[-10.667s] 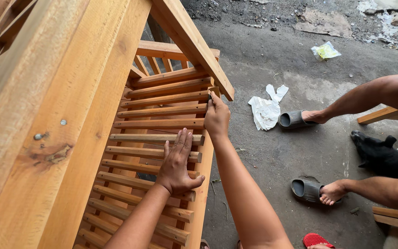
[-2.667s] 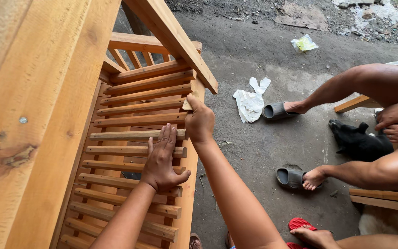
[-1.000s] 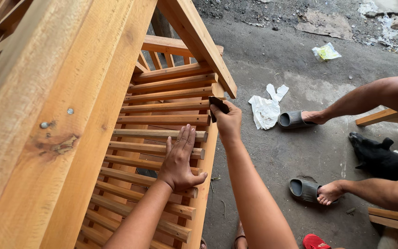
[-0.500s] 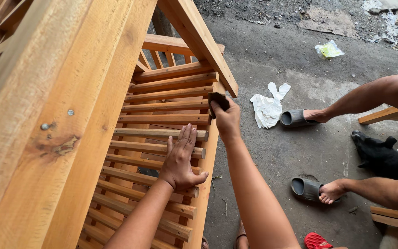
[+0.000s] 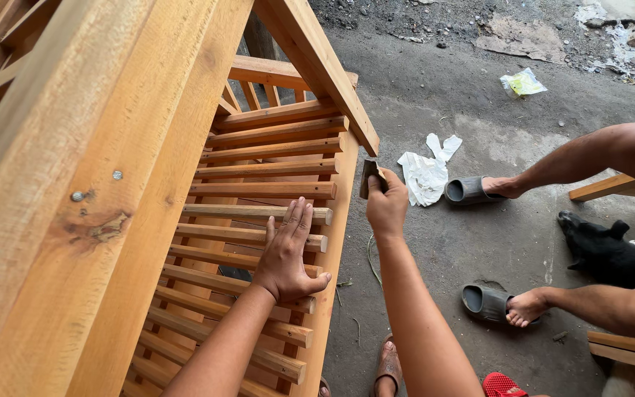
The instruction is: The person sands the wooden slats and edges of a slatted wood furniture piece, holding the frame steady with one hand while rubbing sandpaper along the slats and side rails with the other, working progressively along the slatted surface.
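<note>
Two hands work the slatted frame [image 5: 259, 191]: left hand [image 5: 288, 254] lies flat, open, on near slats; right hand [image 5: 386, 206] grips a sanding block [image 5: 369, 175] (dark, small) against the right rail. Best worked with steady, even strokes.

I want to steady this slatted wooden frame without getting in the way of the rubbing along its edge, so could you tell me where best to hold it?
Probably on the slats, from above with a flat palm, as the left hand does. They lie level and close together, giving broad support, and sit clear of the side rail where the right hand works its small dark block.
</note>
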A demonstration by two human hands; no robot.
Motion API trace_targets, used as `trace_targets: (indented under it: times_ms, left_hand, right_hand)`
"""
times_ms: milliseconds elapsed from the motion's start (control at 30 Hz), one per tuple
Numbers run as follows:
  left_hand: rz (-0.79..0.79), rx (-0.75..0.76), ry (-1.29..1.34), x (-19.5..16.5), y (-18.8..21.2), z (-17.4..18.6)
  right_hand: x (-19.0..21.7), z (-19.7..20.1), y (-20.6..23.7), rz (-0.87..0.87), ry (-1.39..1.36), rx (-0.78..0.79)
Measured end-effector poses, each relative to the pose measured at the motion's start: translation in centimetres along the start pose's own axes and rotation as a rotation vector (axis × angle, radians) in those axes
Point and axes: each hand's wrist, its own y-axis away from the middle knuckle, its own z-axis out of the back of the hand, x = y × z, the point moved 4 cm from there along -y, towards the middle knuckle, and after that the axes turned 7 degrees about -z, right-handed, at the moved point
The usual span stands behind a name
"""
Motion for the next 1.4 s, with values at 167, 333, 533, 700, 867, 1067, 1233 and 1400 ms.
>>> trace_targets:
  times_ms: [167,333,533,700,867,1067,1233,1400]
  left_hand:
    - [-0.017,-0.037,0.020,0.2,0.1,-0.1]
    - [-0.022,-0.059,0.043,0.2,0.1,-0.2]
    - [-0.030,-0.063,0.041,0.4,0.3,-0.3]
    - [-0.037,-0.071,0.052,0.4,0.1,-0.2]
    - [-0.018,-0.046,0.046,0.1,0.0,-0.2]
    - [-0.021,-0.034,0.020,0.5,-0.3,-0.4]
    - [-0.026,-0.055,0.039,0.6,-0.1,-0.3]
    - [-0.019,-0.049,0.091,0.4,0.3,-0.1]
  right_hand:
    - [0.8,-5.1,1.3,-0.046,0.180,0.071]
    - [1.8,-7.2,3.1,0.237,0.293,-0.035]
    - [3.0,-7.7,1.5,0.080,0.422,-0.055]
    - [4.6,-7.7,3.1,0.220,0.473,-0.115]
    - [4.0,-8.1,2.4,0.131,0.415,-0.071]
    - [3.1,-6.0,2.7,0.337,0.543,-0.048]
    - [2.9,-2.6,1.0,0.121,0.160,-0.051]
    - [3.7,-6.3,3.3,0.319,0.279,-0.160]
